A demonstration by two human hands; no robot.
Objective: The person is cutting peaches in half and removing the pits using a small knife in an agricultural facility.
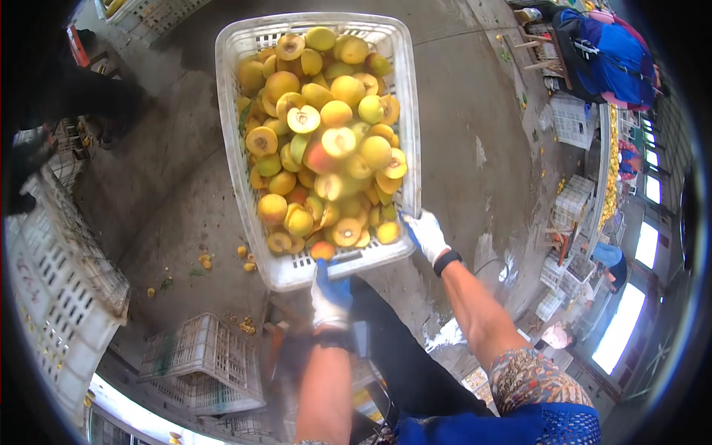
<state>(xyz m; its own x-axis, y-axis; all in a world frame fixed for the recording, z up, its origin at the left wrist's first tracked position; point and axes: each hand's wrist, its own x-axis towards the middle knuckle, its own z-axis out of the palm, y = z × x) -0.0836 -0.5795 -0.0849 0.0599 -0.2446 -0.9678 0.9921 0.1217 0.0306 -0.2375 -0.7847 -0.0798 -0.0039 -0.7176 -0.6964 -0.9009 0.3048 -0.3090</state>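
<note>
A white plastic crate (406,81) with slotted walls is filled with yellow-orange peaches (347,90), many cut into halves that show pale flesh and hollow pits. My left hand (329,297), in a white and blue glove, grips the near rim of the crate, fingers over its edge beside a reddish peach half. At the near right corner, my right hand (426,236), gloved the same way, holds the crate's side; part of its fingers is hidden behind the wall. The crate is held in front of me, above the floor.
Stacked white crates (59,289) stand at the left, with more crates (200,356) lower left. Fallen fruit (248,265) lies on the wet concrete floor (475,111). At the right, people work along a fruit-laden conveyor (610,178). A dark-clothed person (67,104) is at the left.
</note>
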